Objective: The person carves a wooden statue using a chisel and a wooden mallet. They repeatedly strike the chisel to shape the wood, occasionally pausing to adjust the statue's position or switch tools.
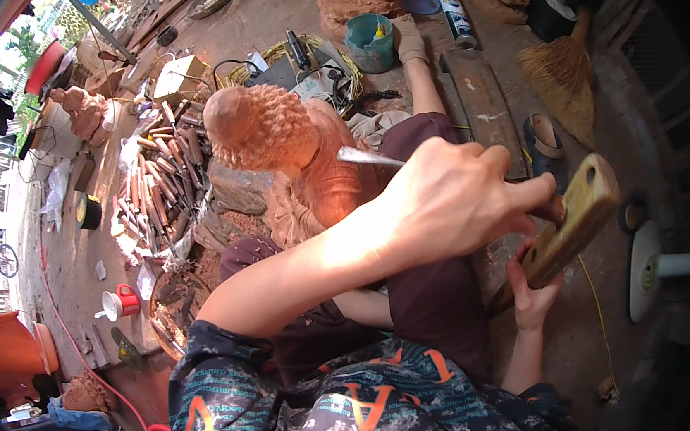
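My left hand (459,196) reaches across to the right with its fingers closed around a chisel. The thin steel blade (364,157) of the chisel points up and left toward the carving, and part of its handle shows beyond my fingers. My right hand (530,293) grips a thick, pale wooden bar (573,214) with a hole near its far end, tilted up to the right. The chisel's handle end is close to this bar; I cannot tell whether they touch. Between my legs stands a reddish carved wooden figure (327,159) with a knobbly, curled head.
A heap of wood-handled carving tools (160,179) lies left of the figure. Nearby are a red mug (121,302) and a basket of shavings (179,302). Farther off stand a green bucket (370,44), a spray can (456,19) and a straw broom (564,70). A plank (483,111) lies right of my leg.
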Action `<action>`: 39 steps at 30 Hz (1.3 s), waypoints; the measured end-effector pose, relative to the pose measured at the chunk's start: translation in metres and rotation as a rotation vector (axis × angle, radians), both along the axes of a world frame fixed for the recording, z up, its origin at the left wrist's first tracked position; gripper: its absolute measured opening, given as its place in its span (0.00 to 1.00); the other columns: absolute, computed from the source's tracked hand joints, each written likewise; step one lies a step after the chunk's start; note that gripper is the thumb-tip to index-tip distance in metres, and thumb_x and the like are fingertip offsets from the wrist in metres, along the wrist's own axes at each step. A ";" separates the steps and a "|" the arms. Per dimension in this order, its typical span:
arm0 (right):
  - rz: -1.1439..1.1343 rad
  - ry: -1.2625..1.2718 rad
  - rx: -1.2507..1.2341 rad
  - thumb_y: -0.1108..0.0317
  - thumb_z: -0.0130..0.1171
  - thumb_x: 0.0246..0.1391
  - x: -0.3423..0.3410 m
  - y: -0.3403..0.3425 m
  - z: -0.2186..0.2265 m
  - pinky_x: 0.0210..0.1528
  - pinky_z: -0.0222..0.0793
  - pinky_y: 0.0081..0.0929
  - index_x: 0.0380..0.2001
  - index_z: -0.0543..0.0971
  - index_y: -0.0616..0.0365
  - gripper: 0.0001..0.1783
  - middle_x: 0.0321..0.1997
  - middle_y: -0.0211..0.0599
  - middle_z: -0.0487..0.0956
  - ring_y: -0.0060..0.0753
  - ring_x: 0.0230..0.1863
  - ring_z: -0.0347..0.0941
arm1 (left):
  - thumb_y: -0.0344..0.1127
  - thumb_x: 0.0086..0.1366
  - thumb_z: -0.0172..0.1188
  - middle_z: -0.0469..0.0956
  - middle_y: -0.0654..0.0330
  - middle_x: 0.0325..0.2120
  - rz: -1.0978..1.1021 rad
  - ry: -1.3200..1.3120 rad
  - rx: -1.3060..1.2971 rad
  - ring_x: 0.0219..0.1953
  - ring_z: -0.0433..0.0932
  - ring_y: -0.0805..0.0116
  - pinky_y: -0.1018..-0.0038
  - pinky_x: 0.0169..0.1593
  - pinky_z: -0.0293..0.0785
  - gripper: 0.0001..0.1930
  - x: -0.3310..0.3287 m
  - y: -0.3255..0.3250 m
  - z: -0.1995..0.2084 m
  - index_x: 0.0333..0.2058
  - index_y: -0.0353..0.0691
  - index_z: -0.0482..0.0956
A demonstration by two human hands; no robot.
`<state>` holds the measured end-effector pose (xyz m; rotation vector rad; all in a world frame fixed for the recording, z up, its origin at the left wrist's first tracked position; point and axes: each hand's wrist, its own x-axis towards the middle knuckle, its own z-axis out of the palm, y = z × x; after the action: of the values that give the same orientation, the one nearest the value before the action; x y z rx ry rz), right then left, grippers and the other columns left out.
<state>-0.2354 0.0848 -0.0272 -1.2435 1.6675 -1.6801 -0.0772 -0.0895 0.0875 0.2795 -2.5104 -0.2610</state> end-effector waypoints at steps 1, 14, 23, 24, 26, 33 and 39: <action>0.017 -0.040 0.016 0.70 0.63 0.52 -0.004 -0.003 0.001 0.43 0.65 0.20 0.50 0.70 0.65 0.23 0.37 0.31 0.72 0.21 0.37 0.68 | 0.50 0.53 0.65 0.67 0.65 0.19 0.022 0.004 -0.030 0.19 0.74 0.67 0.69 0.18 0.66 0.23 -0.003 -0.004 -0.002 0.48 0.58 0.75; 0.128 -0.408 0.109 0.59 0.55 0.61 -0.023 -0.043 -0.005 0.32 0.61 0.16 0.63 0.61 0.66 0.33 0.25 0.27 0.69 0.16 0.26 0.63 | 0.46 0.53 0.67 0.73 0.65 0.19 0.250 -0.009 -0.003 0.21 0.76 0.64 0.69 0.22 0.71 0.20 -0.017 -0.027 -0.005 0.46 0.54 0.80; 0.110 -0.484 0.048 0.66 0.55 0.60 -0.022 -0.057 0.001 0.30 0.61 0.16 0.65 0.59 0.64 0.32 0.25 0.25 0.67 0.16 0.25 0.63 | 0.45 0.53 0.67 0.74 0.64 0.20 0.283 -0.048 -0.001 0.21 0.77 0.63 0.69 0.22 0.71 0.20 -0.018 -0.029 -0.010 0.46 0.53 0.80; 0.106 -0.494 0.049 0.67 0.55 0.59 -0.022 -0.057 0.001 0.30 0.61 0.15 0.65 0.59 0.63 0.32 0.26 0.25 0.67 0.15 0.25 0.63 | 0.45 0.53 0.67 0.74 0.64 0.20 0.283 -0.053 0.001 0.21 0.77 0.63 0.69 0.22 0.71 0.20 -0.019 -0.030 -0.011 0.46 0.53 0.80; 0.121 -0.526 0.056 0.70 0.56 0.58 -0.022 -0.059 -0.001 0.30 0.62 0.15 0.65 0.59 0.62 0.33 0.26 0.25 0.68 0.15 0.25 0.63 | 0.44 0.53 0.67 0.75 0.64 0.21 0.287 -0.064 0.004 0.22 0.77 0.62 0.69 0.22 0.72 0.20 -0.019 -0.030 -0.013 0.46 0.52 0.80; 0.148 -0.546 0.060 0.75 0.58 0.54 -0.024 -0.062 -0.013 0.28 0.62 0.14 0.66 0.60 0.60 0.35 0.27 0.25 0.69 0.15 0.24 0.64 | 0.44 0.53 0.66 0.77 0.63 0.24 0.285 -0.138 0.013 0.24 0.79 0.61 0.68 0.24 0.73 0.19 -0.018 -0.031 -0.016 0.46 0.52 0.81; 0.159 -0.543 0.072 0.76 0.59 0.54 -0.028 -0.065 -0.023 0.27 0.62 0.14 0.65 0.62 0.59 0.35 0.27 0.25 0.70 0.14 0.24 0.64 | 0.43 0.54 0.66 0.79 0.62 0.25 0.295 -0.198 0.018 0.25 0.79 0.60 0.68 0.26 0.74 0.19 -0.019 -0.032 -0.014 0.46 0.52 0.81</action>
<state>-0.2638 0.0194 -0.0503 -0.7662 1.2524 -1.6531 -0.0963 -0.1211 0.0738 0.7067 -2.6165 -0.1413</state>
